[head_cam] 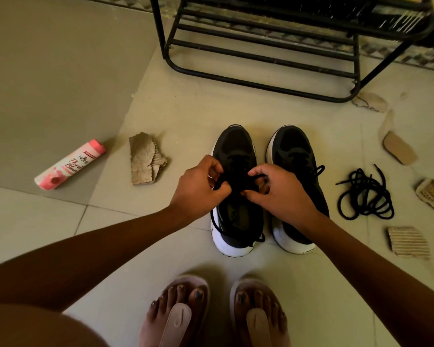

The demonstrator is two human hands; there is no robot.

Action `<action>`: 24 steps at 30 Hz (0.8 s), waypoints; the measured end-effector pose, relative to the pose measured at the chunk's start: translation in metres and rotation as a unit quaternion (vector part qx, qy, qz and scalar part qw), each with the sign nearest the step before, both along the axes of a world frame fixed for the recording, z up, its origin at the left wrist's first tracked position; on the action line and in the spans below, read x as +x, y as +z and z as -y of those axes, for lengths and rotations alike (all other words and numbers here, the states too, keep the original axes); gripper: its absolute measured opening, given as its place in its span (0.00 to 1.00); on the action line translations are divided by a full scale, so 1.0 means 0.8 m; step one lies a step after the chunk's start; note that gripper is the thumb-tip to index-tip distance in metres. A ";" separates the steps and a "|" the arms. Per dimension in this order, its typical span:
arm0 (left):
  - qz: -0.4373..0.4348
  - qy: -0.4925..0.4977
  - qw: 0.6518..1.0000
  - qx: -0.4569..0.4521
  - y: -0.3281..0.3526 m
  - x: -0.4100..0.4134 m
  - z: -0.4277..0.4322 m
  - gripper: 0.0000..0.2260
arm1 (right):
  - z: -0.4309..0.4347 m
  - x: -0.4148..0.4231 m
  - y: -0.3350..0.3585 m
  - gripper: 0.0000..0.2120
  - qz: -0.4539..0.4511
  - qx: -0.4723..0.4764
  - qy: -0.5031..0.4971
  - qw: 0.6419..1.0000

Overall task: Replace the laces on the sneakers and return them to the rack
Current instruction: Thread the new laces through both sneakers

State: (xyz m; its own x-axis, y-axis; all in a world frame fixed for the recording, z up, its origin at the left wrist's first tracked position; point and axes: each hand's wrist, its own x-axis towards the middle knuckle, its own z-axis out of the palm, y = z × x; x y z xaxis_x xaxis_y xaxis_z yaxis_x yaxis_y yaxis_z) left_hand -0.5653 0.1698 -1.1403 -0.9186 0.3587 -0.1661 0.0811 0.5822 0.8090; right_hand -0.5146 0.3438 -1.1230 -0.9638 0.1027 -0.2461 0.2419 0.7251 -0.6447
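My left hand (198,182) and right hand (278,190) are both curled tight. Each one pinches a bit of the black lace (257,175) over the middle of the left shoe (236,146). That shoe sits on the floor just beside the right shoe (293,146), which looks tied with a bow.

Here is what I think could go wrong. The lace is black, the shoe is black and the light is dim, so I could pull the wrong bit. A long loop of lace hangs down the left side of the shoe to the heel. If I tug hard, it could catch there. If one pinch slips, the knot could go loose. A loose lace (366,196) lies in a pile to the right, and I could grab it by mistake.

The rack (261,61) stands far off, past the toes, with open floor in between. Bits of cardboard (144,159) lie left and right, and a pink bottle (69,165) lies further left. My feet (257,299) are near the heels, so there is little room to pull back.
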 end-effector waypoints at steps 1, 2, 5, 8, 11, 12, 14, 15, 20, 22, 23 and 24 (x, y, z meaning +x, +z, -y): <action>-0.001 0.001 1.000 0.001 0.000 0.001 0.001 0.09 | 0.000 0.000 -0.001 0.18 -0.005 0.016 0.004 1.000; -0.005 -0.003 1.000 0.000 -0.001 0.002 0.001 0.09 | 0.000 0.001 -0.001 0.19 -0.008 0.032 0.006 0.999; -0.057 -0.062 0.996 -0.034 0.003 0.002 0.002 0.15 | 0.001 0.002 0.000 0.22 -0.010 0.052 0.004 0.999; -0.082 -0.134 0.980 -0.125 0.014 -0.006 -0.008 0.17 | 0.003 0.003 -0.002 0.23 -0.015 0.076 0.008 0.997; -0.097 -0.170 0.962 -0.188 0.021 -0.012 -0.020 0.17 | 0.003 0.003 -0.001 0.21 -0.017 0.084 0.006 0.996; -0.105 -0.184 0.955 -0.208 0.022 -0.013 -0.022 0.18 | 0.003 0.003 -0.001 0.20 -0.018 0.077 0.004 0.997; -0.115 -0.209 0.942 -0.237 0.024 -0.014 -0.026 0.18 | 0.002 0.003 -0.001 0.18 -0.020 0.048 0.002 0.999; -0.119 -0.218 0.937 -0.245 0.024 -0.015 -0.026 0.16 | 0.002 0.004 -0.002 0.17 -0.019 0.032 0.000 0.999; -0.088 -0.234 0.940 -0.232 0.024 -0.025 -0.026 0.12 | 0.000 0.006 -0.005 0.15 -0.004 -0.029 -0.017 0.999; -0.055 -0.246 0.940 -0.231 0.025 -0.030 -0.027 0.12 | 0.000 0.006 -0.005 0.14 0.002 -0.052 -0.023 0.998; -0.034 -0.250 0.940 -0.230 0.025 -0.033 -0.027 0.11 | 0.000 0.006 -0.006 0.14 0.004 -0.059 -0.026 0.998; -0.007 -0.254 0.940 -0.227 0.028 -0.036 -0.028 0.10 | -0.001 0.006 -0.007 0.13 0.005 -0.062 -0.028 0.998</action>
